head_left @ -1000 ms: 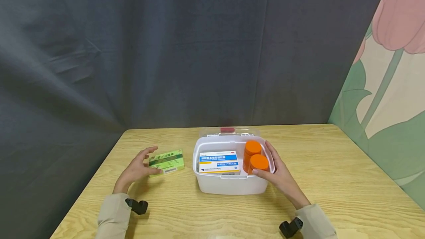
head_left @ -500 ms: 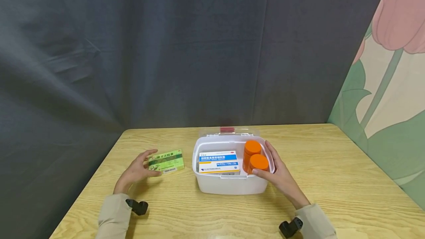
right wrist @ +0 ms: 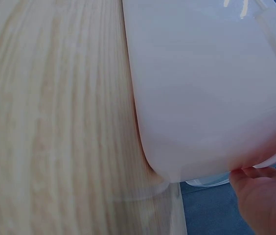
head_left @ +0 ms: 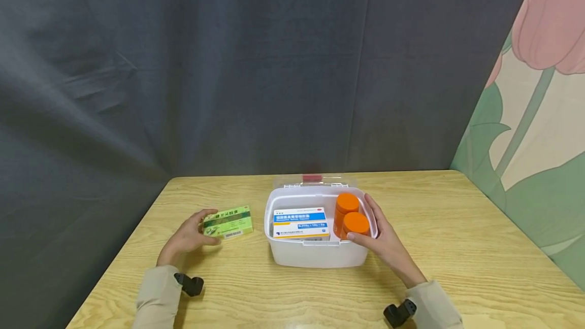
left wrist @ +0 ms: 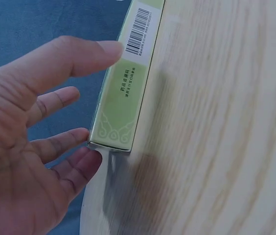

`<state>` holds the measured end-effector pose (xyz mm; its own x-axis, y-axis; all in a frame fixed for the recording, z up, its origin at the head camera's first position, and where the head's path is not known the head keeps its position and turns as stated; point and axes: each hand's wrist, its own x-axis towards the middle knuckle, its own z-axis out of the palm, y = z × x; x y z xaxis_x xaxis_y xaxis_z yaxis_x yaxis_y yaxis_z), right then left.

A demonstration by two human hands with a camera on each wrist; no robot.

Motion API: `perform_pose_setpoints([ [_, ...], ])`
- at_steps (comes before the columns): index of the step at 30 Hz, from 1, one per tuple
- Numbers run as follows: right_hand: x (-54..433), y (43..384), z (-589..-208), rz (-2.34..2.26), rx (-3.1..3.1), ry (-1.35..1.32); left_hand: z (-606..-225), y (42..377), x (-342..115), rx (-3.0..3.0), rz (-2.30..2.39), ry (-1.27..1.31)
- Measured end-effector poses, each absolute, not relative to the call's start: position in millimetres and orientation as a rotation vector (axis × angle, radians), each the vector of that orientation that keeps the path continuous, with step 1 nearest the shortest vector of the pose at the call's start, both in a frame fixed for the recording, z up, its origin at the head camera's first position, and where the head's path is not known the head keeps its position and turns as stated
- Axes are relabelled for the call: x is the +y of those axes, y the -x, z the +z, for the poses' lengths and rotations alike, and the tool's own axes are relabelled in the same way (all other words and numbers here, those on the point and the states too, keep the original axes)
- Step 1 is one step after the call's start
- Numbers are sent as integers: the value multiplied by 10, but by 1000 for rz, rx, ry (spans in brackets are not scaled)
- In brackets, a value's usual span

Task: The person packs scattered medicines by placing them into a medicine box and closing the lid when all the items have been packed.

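Observation:
A green medicine carton (head_left: 228,221) lies on the table at the left. My left hand (head_left: 188,235) is around its left end, thumb by the front side and forefinger by the back corner. In the left wrist view, the thumb (left wrist: 109,52) overlaps the barcode side's edge and the other fingers are loosely spread; contact is unclear. My right hand (head_left: 389,242) grips the right end of a white plastic storage box (head_left: 315,257), thumb over the front rim, fingers along the far right. Inside stand two orange-lidded bottles (head_left: 356,223) beside a blue-and-white medicine carton (head_left: 301,225).
The storage box's clear lid (head_left: 283,182) with a red latch (head_left: 313,178) hangs open at the back. Wooden table (head_left: 256,298) surrounds the box, and a dark curtain (head_left: 274,75) hangs behind it. A tulip-patterned wall (head_left: 525,131) is at the right.
My left thumb has shifted slightly toward me and left, off the front of the green carton, so more of the carton shows. The right hand and storage box stay put.

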<state>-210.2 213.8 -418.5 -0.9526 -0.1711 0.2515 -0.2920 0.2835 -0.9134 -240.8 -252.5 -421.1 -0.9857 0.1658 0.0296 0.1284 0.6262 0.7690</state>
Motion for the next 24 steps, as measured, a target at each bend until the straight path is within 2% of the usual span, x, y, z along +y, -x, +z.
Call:
perform_pose_setpoints([
  [24,2135,2107,-4181,1766,-2427,-446,-4298,2410,-2574,2794,1389,-274],
])
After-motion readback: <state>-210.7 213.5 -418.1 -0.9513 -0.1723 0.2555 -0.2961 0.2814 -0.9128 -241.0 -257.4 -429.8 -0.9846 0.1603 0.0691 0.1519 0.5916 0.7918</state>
